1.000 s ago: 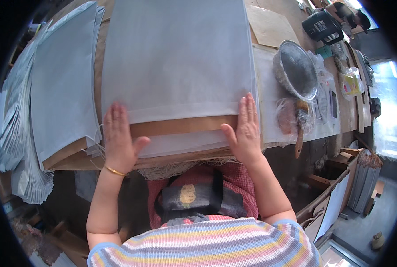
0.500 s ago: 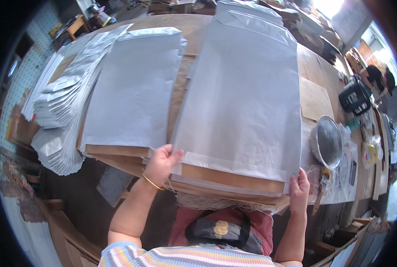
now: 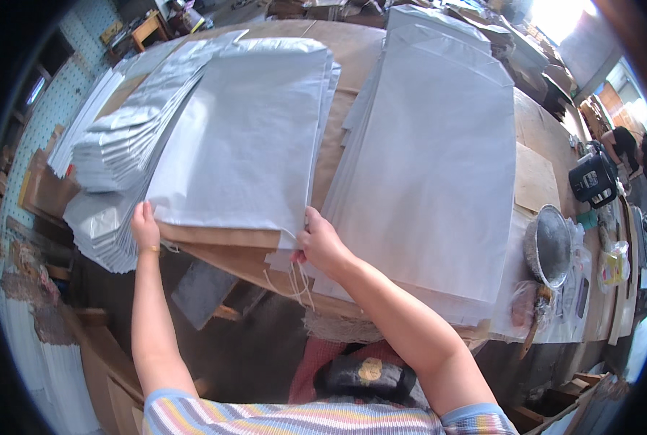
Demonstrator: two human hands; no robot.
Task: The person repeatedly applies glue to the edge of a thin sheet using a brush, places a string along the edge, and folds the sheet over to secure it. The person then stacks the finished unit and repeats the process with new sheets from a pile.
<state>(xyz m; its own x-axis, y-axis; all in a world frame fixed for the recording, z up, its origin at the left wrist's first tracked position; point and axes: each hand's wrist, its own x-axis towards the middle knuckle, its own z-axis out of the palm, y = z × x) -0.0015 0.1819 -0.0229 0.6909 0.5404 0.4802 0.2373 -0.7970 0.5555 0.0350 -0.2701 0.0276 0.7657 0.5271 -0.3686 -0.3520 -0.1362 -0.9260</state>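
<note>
A large white paper bag [image 3: 244, 138] lies on the left pile, with a brown strip along its near edge. My left hand [image 3: 146, 228] pinches its near left corner. At the near right corner my right hand [image 3: 322, 239] is closed on the bag's edge. Thin pale cords [image 3: 301, 284] dangle just below my right hand; whether the fingers hold them too is unclear. To the right lies another pile of white paper sheets or bags [image 3: 432, 167], untouched, its layers slightly fanned along the left side.
A fanned stack of folded white bags [image 3: 106, 159] lies at the left. On the right stand a grey bowl [image 3: 548, 246], a brush [image 3: 537, 319] and a black bin [image 3: 593, 178]. Another person [image 3: 624, 148] bends at the far right. A stool [image 3: 367, 373] stands below the table's edge.
Both hands have moved left, from the near corners of the right-hand bag to those of the left-hand bag. The brown strip no longer shows on the right pile.
</note>
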